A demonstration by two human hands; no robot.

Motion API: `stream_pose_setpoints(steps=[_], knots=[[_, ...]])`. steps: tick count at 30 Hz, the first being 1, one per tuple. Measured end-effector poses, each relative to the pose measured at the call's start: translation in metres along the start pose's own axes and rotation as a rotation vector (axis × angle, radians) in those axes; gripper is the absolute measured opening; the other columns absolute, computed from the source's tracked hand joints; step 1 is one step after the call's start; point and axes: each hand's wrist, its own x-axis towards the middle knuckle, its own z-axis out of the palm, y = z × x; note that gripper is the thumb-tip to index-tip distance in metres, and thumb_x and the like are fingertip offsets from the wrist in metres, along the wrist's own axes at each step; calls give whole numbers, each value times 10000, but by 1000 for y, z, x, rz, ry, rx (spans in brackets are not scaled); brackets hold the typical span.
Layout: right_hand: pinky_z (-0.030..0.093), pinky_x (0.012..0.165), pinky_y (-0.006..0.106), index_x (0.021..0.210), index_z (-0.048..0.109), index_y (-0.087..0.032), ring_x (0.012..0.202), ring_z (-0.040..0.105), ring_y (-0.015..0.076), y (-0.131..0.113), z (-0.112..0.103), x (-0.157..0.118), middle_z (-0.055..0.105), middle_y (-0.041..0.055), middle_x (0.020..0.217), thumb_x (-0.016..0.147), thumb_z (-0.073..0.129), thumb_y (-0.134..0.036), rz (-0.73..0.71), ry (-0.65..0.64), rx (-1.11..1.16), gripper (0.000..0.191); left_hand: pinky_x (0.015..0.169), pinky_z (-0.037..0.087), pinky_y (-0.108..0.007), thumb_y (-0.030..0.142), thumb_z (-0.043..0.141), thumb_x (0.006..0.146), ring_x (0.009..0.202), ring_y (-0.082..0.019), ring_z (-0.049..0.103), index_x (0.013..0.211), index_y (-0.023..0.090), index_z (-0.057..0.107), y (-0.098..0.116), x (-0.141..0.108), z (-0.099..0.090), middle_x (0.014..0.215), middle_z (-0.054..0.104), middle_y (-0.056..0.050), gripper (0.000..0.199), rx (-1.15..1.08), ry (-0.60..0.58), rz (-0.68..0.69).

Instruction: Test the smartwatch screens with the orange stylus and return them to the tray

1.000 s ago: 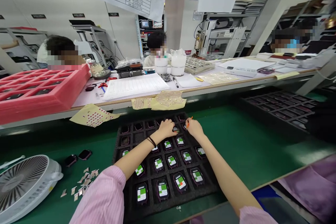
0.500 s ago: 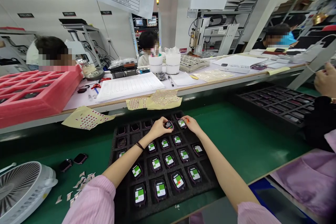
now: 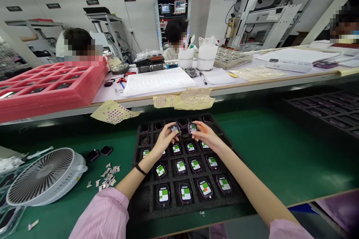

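In my left hand [image 3: 164, 140] is a smartwatch body [image 3: 175, 129] without a strap, its dark screen showing white text. My right hand [image 3: 207, 135] grips a second smartwatch body [image 3: 193, 127] with a lit green-and-white screen. An orange item [image 3: 203, 128], too small to name, also sits between the right fingers. Both hands are over the far part of a black foam tray [image 3: 179, 209]. Its pockets hold several more watch bodies; the nearer ones, like this lit watch [image 3: 185, 193], show green and white, while those in the back rows are dark.
Left of the tray stand a white fan [image 3: 47, 175], scattered small strips [image 3: 108, 175] and two dark watch bodies [image 3: 106, 151]. A raised shelf [image 3: 241, 86] runs across behind, bearing a red foam tray [image 3: 84, 93] and papers [image 3: 159, 82]. Another black tray [image 3: 331, 108] lies at right.
My right hand has lifted a lit watch out of its pocket and moved left. Both watches now face me side by side. The view has shifted left, so a co-worker's hand at right is gone.
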Motion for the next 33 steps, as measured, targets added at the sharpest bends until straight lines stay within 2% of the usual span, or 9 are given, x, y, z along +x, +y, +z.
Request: stream_pose_setpoints(steps=[3,8,14,18,22,26,33], knots=[[464,505,226,995,555,-237,563,599,100,8,11,-3,626,-29,842,574,800,-208,-19,-24,-54,488,460,352,-185,456,696,689,579,-87,571,1167,185,494,-1,-3,-2,825,611,-22,585,-46,13,-7],[487,488,241,1018,524,-251,506,580,87,15,13,-4,619,-23,889,607,788,-228,-72,-65,-144,488,473,343,-184,422,728,670,555,-67,529,1145,178,498,-1,-7,-4,789,585,-2,581,-29,7,0],[485,482,242,1042,512,-234,550,635,119,13,12,-6,607,1,913,699,737,-309,-67,-92,-107,417,484,357,-198,466,594,785,573,-91,557,1166,170,498,1,-8,-6,765,574,-5,493,33,-3,29],[500,516,259,1063,512,-229,585,658,131,11,13,-8,592,11,945,766,680,-334,-53,-116,-102,358,498,366,-203,432,574,808,587,-98,557,1191,167,482,1,-10,-7,773,571,-8,476,71,-37,68],[471,468,243,1019,521,-225,509,625,113,11,13,-10,584,-16,833,780,664,-351,-78,-86,-154,306,515,375,-208,399,568,825,592,-98,557,1181,173,496,1,-12,-7,794,561,-9,428,117,-64,94],[439,427,228,985,533,-215,449,587,98,11,12,-9,532,-46,710,806,626,-386,-88,-40,-191,264,508,373,-216,429,481,876,561,-98,549,1150,168,530,-1,-12,-7,761,551,-5,382,181,-67,115],[445,436,221,991,517,-219,467,593,80,12,13,-8,577,-17,875,740,696,-374,-102,-23,-201,345,517,390,-222,451,452,886,570,-107,565,1152,172,528,-6,-10,-8,768,575,-7,393,183,-54,127]])
